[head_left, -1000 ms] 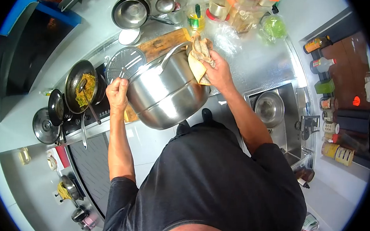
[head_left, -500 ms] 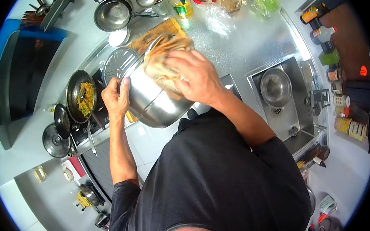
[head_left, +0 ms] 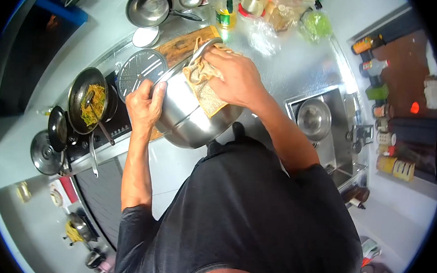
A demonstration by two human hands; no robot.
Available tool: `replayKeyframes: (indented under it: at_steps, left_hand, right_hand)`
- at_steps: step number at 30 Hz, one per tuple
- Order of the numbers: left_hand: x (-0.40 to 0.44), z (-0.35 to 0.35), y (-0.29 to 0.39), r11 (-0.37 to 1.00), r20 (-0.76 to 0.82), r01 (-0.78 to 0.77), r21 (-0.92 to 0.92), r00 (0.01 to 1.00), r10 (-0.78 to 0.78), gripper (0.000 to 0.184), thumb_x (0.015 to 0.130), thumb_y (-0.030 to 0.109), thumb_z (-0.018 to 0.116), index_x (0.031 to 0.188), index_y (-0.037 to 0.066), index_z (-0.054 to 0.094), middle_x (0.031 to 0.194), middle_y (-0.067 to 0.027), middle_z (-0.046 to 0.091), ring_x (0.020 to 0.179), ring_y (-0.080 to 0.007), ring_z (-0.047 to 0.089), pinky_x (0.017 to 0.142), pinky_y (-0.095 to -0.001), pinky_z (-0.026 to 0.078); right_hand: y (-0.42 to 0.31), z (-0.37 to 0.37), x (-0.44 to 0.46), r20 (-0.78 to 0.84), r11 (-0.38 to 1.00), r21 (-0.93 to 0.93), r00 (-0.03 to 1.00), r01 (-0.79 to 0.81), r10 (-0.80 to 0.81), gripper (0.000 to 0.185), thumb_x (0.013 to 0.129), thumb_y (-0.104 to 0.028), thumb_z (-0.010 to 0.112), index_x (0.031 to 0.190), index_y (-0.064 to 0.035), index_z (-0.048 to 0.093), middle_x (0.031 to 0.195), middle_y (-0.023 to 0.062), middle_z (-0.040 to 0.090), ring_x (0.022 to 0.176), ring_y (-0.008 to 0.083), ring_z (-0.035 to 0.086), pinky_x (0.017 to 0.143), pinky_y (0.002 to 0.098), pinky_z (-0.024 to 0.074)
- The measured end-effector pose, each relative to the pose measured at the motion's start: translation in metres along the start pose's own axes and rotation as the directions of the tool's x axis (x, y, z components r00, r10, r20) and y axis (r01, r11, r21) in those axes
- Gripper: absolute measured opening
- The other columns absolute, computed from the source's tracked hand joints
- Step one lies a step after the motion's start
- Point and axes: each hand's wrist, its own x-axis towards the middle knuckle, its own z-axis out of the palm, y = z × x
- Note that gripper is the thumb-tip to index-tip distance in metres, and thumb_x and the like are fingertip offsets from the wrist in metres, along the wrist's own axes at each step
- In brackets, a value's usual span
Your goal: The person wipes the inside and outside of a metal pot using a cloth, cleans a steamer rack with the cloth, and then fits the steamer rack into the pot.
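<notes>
A large stainless steel pot (head_left: 182, 112) is tilted on its side in front of my body, its mouth facing away from me. My left hand (head_left: 144, 107) grips the pot's rim on the left, thumb on the outer wall. With my right hand (head_left: 239, 80) I hold a tan cloth (head_left: 210, 100) against the upper rim and outer side. Some of those fingers curl over the rim and are partly hidden, while a corner of the cloth hangs down the wall. A slotted round steel plate (head_left: 141, 70) lies just beyond my left hand.
A wok (head_left: 75, 97) with shredded food and a utensil stands on the stove at left. Behind the pot lie a wooden cutting board (head_left: 181, 45), a frying pan (head_left: 149, 7) and an oil bottle (head_left: 226, 17). The sink (head_left: 338, 96) at right holds a metal bowl (head_left: 313, 118).
My right hand and the cloth, blurred before, now show clearly at the rim, with the cloth's corner hanging lower. My left hand keeps its grip on the pot. The camera view has shifted.
</notes>
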Motion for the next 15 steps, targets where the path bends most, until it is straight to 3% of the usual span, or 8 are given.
replayKeyframes:
  at_steps: [2,4,5,8,9,10,12,15]
  left_hand:
    - [0.001,0.002,-0.001,1.0,-0.011,-0.007,0.0,1.0,0.007,0.037,0.087,0.03,0.072,0.067,0.004,0.054,0.052,-0.016,0.05,0.046,-0.0346,0.051,0.046,-0.0394,0.04]
    - [0.0,0.0,-0.001,1.0,-0.042,0.001,-0.007,0.999,-0.002,0.04,0.087,0.031,0.071,0.065,0.004,0.051,0.051,-0.0156,0.048,0.046,-0.0354,0.05,0.045,-0.0408,0.039]
    - [0.0,-0.002,-0.003,1.0,0.002,-0.018,-0.003,1.0,0.018,0.04,0.088,0.031,0.07,0.066,0.003,0.051,0.053,-0.0169,0.05,0.047,-0.0351,0.051,0.047,-0.0403,0.04]
    - [-0.001,-0.007,-0.004,0.999,0.011,-0.04,-0.018,0.999,0.04,0.041,0.087,0.031,0.07,0.066,0.002,0.051,0.053,-0.0173,0.049,0.047,-0.0339,0.051,0.047,-0.0404,0.039]
    - [-0.001,-0.006,-0.005,0.998,-0.002,-0.054,-0.024,0.999,0.054,0.042,0.086,0.032,0.071,0.063,0.004,0.049,0.051,-0.0158,0.048,0.046,-0.0345,0.051,0.046,-0.0412,0.039]
    - [-0.003,-0.006,-0.005,0.997,-0.013,-0.065,-0.03,0.998,0.064,0.043,0.085,0.032,0.072,0.06,0.006,0.048,0.048,-0.0143,0.047,0.045,-0.0351,0.051,0.045,-0.042,0.038]
    - [-0.003,-0.006,-0.005,0.998,-0.048,-0.051,-0.042,0.998,0.049,0.043,0.085,0.033,0.072,0.06,0.006,0.049,0.049,-0.0135,0.048,0.045,-0.0348,0.051,0.045,-0.042,0.038]
    - [0.001,-0.004,-0.001,0.998,-0.048,-0.049,-0.033,0.998,0.047,0.042,0.085,0.036,0.071,0.061,0.007,0.051,0.049,-0.0126,0.05,0.046,-0.0348,0.053,0.045,-0.0424,0.039]
  right_hand:
    - [0.016,0.0,0.004,0.049,0.984,0.137,0.991,0.116,-0.123,0.045,0.075,-0.008,0.058,0.119,0.0021,0.063,0.13,0.0197,0.06,0.113,0.0334,0.06,0.097,0.0366,0.0472]
    - [0.029,0.007,0.0,0.116,0.823,0.567,0.992,-0.024,-0.051,0.046,0.073,0.0,0.058,0.118,0.0006,0.065,0.125,0.0179,0.063,0.117,0.031,0.06,0.101,0.0337,0.044]
    - [0.029,0.002,0.001,0.281,0.663,0.712,0.959,-0.232,0.034,0.047,0.072,0.003,0.058,0.118,0.0015,0.065,0.127,0.0155,0.063,0.126,0.025,0.055,0.105,0.0309,0.0399]
    - [0.024,-0.007,0.005,0.435,0.546,0.745,0.9,-0.383,0.038,0.045,0.073,0.004,0.058,0.117,0.0015,0.065,0.128,0.0128,0.063,0.128,0.0227,0.052,0.105,0.0318,0.0392]
    - [0.021,-0.006,0.005,0.327,0.73,0.653,0.944,-0.2,-0.034,0.045,0.071,0.003,0.058,0.115,0.003,0.064,0.126,0.0153,0.063,0.124,0.0264,0.056,0.102,0.0328,0.0425]
    - [0.017,-0.006,0.003,0.343,0.739,0.642,0.938,-0.201,-0.042,0.045,0.071,0.003,0.058,0.115,0.003,0.064,0.126,0.0153,0.063,0.124,0.0264,0.056,0.102,0.0328,0.0425]
    - [0.004,-0.008,0.003,0.179,0.953,0.279,0.969,0.115,-0.17,0.04,0.069,0.001,0.058,0.109,0.0015,0.062,0.123,0.0189,0.062,0.115,0.0332,0.06,0.096,0.0357,0.0477]
    - [-0.026,-0.019,0.01,0.171,0.987,-0.043,0.974,0.158,-0.148,0.034,0.068,0.0,0.056,0.102,-0.003,0.06,0.116,0.0199,0.064,0.1,0.0397,0.062,0.086,0.0412,0.0512]
